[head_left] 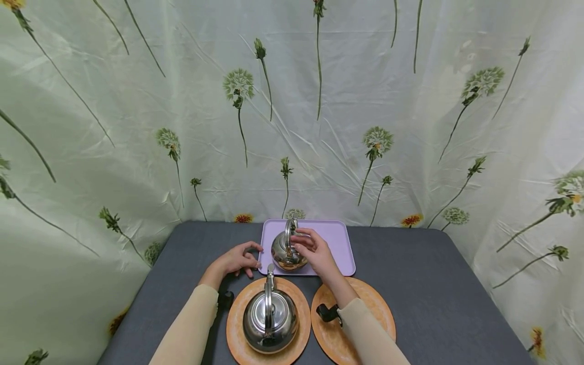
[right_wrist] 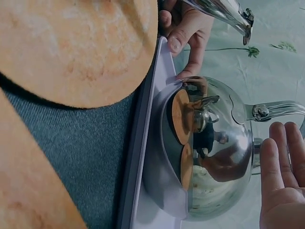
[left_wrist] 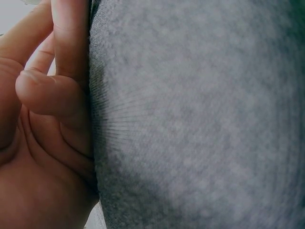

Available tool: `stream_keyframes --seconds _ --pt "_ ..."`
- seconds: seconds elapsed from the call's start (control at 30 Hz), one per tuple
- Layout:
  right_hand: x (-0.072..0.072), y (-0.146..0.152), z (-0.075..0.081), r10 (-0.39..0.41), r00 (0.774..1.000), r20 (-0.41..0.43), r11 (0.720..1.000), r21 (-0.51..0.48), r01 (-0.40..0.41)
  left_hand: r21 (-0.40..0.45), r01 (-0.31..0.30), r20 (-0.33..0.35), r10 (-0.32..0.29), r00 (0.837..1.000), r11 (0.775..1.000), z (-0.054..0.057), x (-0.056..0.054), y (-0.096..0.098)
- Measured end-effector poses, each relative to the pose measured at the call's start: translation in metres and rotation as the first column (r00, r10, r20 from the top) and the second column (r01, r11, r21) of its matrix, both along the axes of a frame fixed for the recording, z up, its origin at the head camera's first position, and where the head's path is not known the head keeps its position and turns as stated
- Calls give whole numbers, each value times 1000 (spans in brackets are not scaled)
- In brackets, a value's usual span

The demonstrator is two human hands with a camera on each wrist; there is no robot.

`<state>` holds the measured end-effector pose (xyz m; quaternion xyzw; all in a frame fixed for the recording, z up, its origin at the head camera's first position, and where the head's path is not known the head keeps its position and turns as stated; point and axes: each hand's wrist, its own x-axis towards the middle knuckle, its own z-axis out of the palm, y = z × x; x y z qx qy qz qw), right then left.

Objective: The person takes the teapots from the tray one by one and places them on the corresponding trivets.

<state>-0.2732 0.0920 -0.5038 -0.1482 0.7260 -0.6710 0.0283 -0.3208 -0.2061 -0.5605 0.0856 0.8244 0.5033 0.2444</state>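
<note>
A small shiny silver metal kettle with an arched handle [head_left: 280, 253] stands upright on the 9 o'clock side of a lilac rectangular tray [head_left: 338, 256]. It lies at 9 o'clock from the right grip [head_left: 317, 252], just beside it. That grip's fingers are nearly straight and spread a little, at the kettle's arched handle and lid; they are not closed round anything, and whether a fingertip touches the metal I cannot tell.

The left grip [head_left: 239, 257] is at the tray's 9 o'clock rim, fingers loosely bent and parted, with hold of nothing; the kettle lies near, at 3 o'clock from it. In the right wrist view its thumb comes right up to the tray's corner.

At about 7 o'clock from the right grip, a larger silver metal kettle [head_left: 252, 319] sits upright on a round orange mottled mat [head_left: 239, 345], spout towards 12 o'clock. A second round orange mat [head_left: 375, 299] lies at 3 o'clock from the first, on the dark grey cloth-covered bench [head_left: 424, 289], partly beneath the right sleeve [head_left: 369, 327].
</note>
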Motion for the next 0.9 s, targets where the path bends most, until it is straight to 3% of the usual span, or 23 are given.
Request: stream_keyframes --seconds 0.6,0.9 --pt "-4 -13 4 3 1000 -28 1000 -7 -3 3 2 -4 -2 1000 1000 1 3 1" --pt "-9 -17 8 79 997 1 995 -58 -79 -3 -21 0 21 1000 1000 5 5 3"
